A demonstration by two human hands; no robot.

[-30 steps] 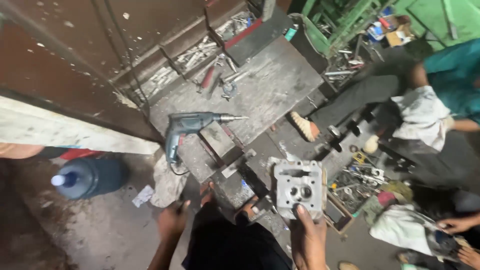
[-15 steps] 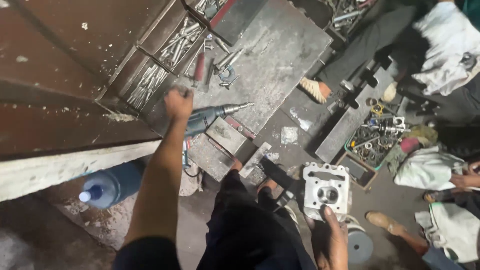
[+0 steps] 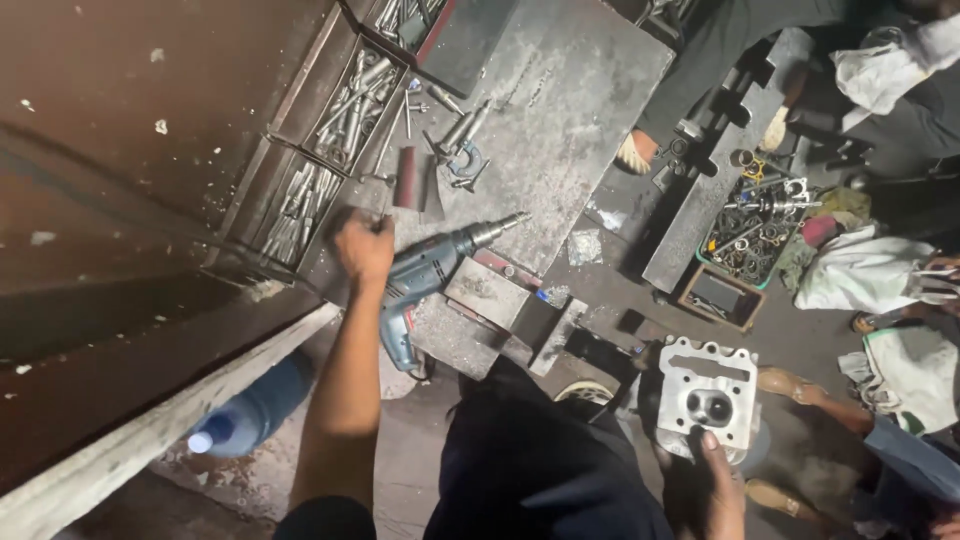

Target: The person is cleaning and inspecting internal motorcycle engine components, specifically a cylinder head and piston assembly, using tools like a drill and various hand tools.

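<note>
Grimy workshop desk: left hand, fingers curled at the blue drill's rear (chuck pointing toward the far edge), right hand gripping a grey cylinder head off-desk.

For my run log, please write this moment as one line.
left hand: reaching at blue drill | right hand: holding metal engine part | metal workbench

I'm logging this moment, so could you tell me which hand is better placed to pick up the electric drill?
Probably the left hand: it is right beside the electric drill, while the right hand is occupied holding the metal engine part.
</note>
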